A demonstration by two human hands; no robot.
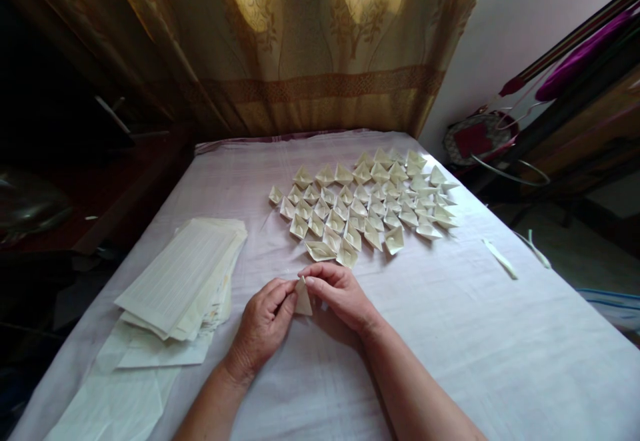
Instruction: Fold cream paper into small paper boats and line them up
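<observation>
Between my two hands is a small piece of folded paper point(303, 302), cream-coloured and pointed at the top. My left hand point(267, 318) pinches its left side between thumb and fingers. At its upper tip, the thumb and fingers of my right hand point(340, 291) are closed on it from the right. Part of the paper is hidden behind my fingers. Just beyond my hands, several small folded paper boats point(353, 238) stand close together in uneven rows on the white cloth.
A pile of paper sheets point(183, 274) lies to the left, with looser sheets under it. Two thin paper strips lie near the right edge, one strip point(500, 259) flat on the cloth-covered bed point(450, 348). A patterned curtain point(310, 48) hangs behind; a round bag point(480, 138) is beyond the right edge.
</observation>
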